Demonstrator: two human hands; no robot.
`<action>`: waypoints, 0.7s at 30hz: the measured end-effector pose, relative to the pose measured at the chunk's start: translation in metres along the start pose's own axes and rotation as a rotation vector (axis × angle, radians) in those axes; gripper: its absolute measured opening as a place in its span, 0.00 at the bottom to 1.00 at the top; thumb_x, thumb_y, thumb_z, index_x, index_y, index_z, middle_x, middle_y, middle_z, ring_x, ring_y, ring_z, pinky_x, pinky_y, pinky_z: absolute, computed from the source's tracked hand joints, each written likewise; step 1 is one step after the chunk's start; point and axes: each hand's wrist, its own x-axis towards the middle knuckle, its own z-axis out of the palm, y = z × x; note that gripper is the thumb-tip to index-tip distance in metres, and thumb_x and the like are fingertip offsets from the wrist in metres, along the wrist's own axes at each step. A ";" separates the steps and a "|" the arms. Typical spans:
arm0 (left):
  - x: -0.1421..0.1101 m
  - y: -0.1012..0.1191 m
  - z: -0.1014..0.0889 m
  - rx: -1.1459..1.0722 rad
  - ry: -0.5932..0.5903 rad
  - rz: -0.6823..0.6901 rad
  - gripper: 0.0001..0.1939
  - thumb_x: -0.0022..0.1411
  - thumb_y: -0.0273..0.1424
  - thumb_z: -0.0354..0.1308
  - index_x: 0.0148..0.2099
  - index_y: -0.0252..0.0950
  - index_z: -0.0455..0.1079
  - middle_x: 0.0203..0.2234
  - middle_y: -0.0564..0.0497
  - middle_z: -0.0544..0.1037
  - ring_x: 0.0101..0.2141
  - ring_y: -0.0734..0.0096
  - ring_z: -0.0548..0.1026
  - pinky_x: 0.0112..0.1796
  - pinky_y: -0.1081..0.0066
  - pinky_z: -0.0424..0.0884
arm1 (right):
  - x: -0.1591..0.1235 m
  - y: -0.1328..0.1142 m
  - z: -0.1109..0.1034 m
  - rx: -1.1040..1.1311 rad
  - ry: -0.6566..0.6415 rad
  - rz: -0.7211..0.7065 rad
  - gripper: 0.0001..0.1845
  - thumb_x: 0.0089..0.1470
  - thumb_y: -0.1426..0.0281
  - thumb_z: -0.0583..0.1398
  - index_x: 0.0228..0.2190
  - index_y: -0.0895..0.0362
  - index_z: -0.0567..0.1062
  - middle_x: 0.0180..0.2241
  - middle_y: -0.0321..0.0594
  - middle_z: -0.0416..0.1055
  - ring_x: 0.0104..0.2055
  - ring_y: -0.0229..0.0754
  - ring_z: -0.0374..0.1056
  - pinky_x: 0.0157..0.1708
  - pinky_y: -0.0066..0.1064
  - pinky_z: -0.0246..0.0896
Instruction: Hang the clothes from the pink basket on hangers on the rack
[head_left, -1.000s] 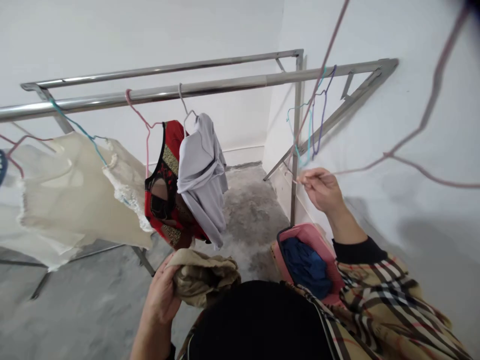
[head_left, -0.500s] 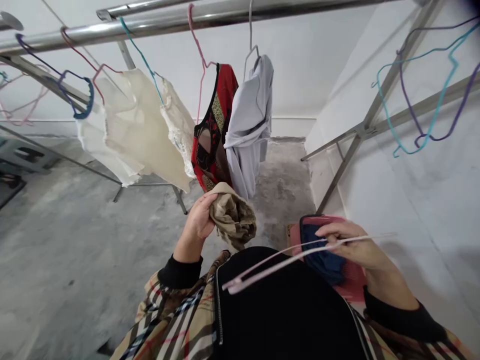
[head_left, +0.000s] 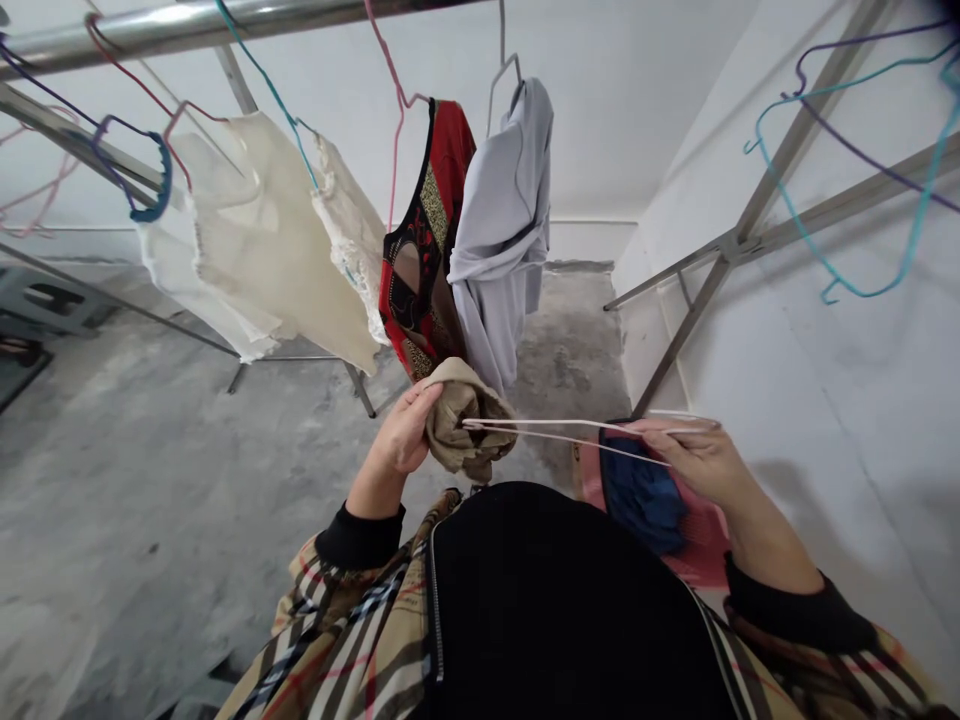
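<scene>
The left hand (head_left: 401,430), at about 8 o'clock, is curled closed around a crumpled khaki patterned garment (head_left: 466,425), gripping it in a loose bunch just below the centre of view. The right hand (head_left: 694,460), at about 4 o'clock, is nearly closed, with thumb and fingers pinching a pale pink wire hanger (head_left: 577,423). The hanger runs almost level across the view, and its far end touches the garment.

Trouble could come from that thin wire: a pinch this light might let it twist or slip. Its tip could snag the cloth, and a loose bunch could drop to the concrete floor (head_left: 135,500). The wire could also catch the grey top (head_left: 499,230) hanging just above, at 12 o'clock, beside a red and black garment (head_left: 424,260) and a cream lace-edged top (head_left: 262,230). These hang from a steel rail (head_left: 112,35) at 11 o'clock.

Below the right hand sits a pink basket (head_left: 709,545) holding blue cloth (head_left: 641,495).

Compared with the half-second-earlier view, the hanger has swung from a downward slant across the dark chest to nearly level, and its end has moved from well apart to against the garment. The right hand has risen slightly.
</scene>
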 end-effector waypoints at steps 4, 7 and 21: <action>-0.002 -0.003 0.005 0.007 -0.001 -0.022 0.23 0.51 0.38 0.68 0.48 0.33 0.74 0.38 0.46 0.82 0.38 0.63 0.79 0.43 0.65 0.74 | 0.008 -0.010 0.019 0.059 -0.087 -0.002 0.12 0.59 0.64 0.59 0.38 0.50 0.83 0.40 0.36 0.81 0.38 0.43 0.79 0.39 0.31 0.76; -0.003 -0.011 0.013 0.014 -0.012 -0.027 0.23 0.48 0.39 0.70 0.45 0.33 0.75 0.35 0.47 0.82 0.35 0.66 0.79 0.40 0.68 0.74 | 0.014 -0.013 0.043 0.100 -0.199 -0.007 0.13 0.60 0.63 0.58 0.42 0.50 0.82 0.41 0.37 0.81 0.37 0.44 0.79 0.35 0.32 0.74; -0.018 -0.008 0.037 1.368 -0.225 0.773 0.15 0.60 0.31 0.59 0.49 0.45 0.78 0.48 0.45 0.79 0.45 0.54 0.72 0.50 0.56 0.63 | 0.038 0.001 0.123 0.423 -0.044 0.080 0.21 0.56 0.51 0.58 0.27 0.53 0.80 0.24 0.37 0.76 0.28 0.42 0.70 0.31 0.33 0.64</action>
